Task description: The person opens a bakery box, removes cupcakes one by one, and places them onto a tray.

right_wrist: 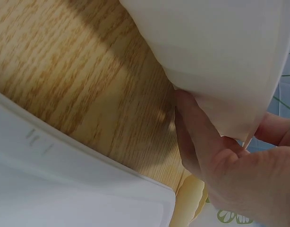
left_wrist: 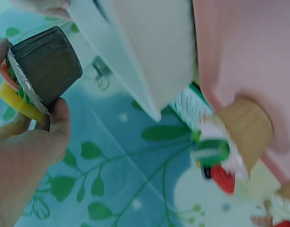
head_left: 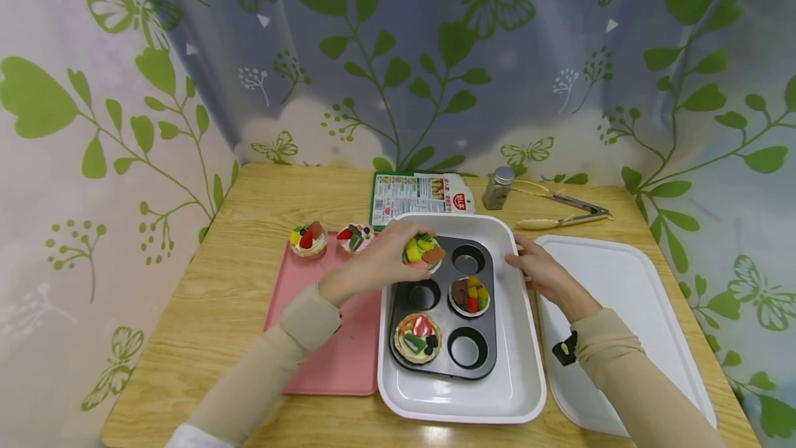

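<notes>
My left hand (head_left: 388, 258) pinches a fruit-topped cupcake (left_wrist: 48, 64) by its sides, over the far left part of a dark muffin tin (head_left: 443, 310). In the left wrist view its dark brown cup shows, with the yellow and green topping turned to the left. The tin lies inside a deep white tray (head_left: 460, 406). Two more cupcakes sit in it: a chocolate and mango one (head_left: 469, 296) at middle right and a strawberry and kiwi one (head_left: 418, 339) at near left. My right hand (head_left: 547, 272) grips the tray's right wall, thumb at the rim and fingers outside.
Left of the tray lies a pink tray (head_left: 329, 358) with two cupcakes (head_left: 308, 239) at its far edge. A flat white tray (head_left: 612, 296) lies right. Behind are a printed packet (head_left: 410, 196), a shaker jar (head_left: 499, 187) and tongs (head_left: 572, 213). Patterned curtains (head_left: 398, 88) surround the table.
</notes>
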`<act>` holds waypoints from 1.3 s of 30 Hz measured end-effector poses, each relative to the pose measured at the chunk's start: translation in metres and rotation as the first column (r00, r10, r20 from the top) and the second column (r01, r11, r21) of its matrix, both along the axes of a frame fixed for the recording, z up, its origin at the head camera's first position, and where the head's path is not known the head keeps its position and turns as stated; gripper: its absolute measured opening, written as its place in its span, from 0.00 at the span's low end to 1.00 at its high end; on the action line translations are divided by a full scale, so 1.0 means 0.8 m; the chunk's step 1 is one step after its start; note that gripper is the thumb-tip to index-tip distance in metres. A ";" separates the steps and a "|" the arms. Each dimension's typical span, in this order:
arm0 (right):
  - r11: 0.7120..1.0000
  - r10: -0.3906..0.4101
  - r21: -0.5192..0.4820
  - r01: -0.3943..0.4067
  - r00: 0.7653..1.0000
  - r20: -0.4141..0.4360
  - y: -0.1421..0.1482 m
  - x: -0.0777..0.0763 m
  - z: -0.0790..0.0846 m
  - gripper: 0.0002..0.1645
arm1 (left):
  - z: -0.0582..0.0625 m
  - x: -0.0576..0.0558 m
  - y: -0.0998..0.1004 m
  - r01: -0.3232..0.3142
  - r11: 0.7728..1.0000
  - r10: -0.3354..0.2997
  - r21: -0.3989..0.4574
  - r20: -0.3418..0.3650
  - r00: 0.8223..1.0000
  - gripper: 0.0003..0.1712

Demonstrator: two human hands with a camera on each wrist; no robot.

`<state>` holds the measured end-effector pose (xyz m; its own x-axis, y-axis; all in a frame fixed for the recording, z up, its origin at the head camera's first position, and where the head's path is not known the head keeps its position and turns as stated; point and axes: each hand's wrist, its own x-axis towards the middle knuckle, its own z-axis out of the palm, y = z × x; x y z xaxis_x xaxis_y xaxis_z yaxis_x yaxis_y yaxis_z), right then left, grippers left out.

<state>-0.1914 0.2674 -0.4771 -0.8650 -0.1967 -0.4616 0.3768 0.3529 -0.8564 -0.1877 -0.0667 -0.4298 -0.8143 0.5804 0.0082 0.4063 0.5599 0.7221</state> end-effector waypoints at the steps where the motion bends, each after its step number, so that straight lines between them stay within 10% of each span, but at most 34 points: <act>1: 1.000 0.001 0.001 -0.001 1.000 -0.001 0.000 0.000 0.000 0.39 | 0.004 0.001 -0.005 -0.015 1.000 0.015 0.003 -0.007 1.000 0.37; 18: 1.000 0.014 0.016 -0.014 1.000 0.009 0.000 0.001 0.000 0.40 | 0.033 0.023 -0.106 -0.212 0.976 0.216 0.046 -0.090 0.972 0.36; 39: 0.998 0.044 0.035 -0.045 0.999 0.032 0.001 -0.001 0.005 0.41 | -0.029 0.042 -0.212 -0.326 0.942 0.327 -0.074 -0.005 0.945 0.36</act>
<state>-0.1921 0.2684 -0.4734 -0.8409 -0.2175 -0.4955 0.3863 0.4000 -0.8311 -0.1538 -0.2359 -0.4528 -0.9591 0.2814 -0.0307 0.1874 0.7123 0.6764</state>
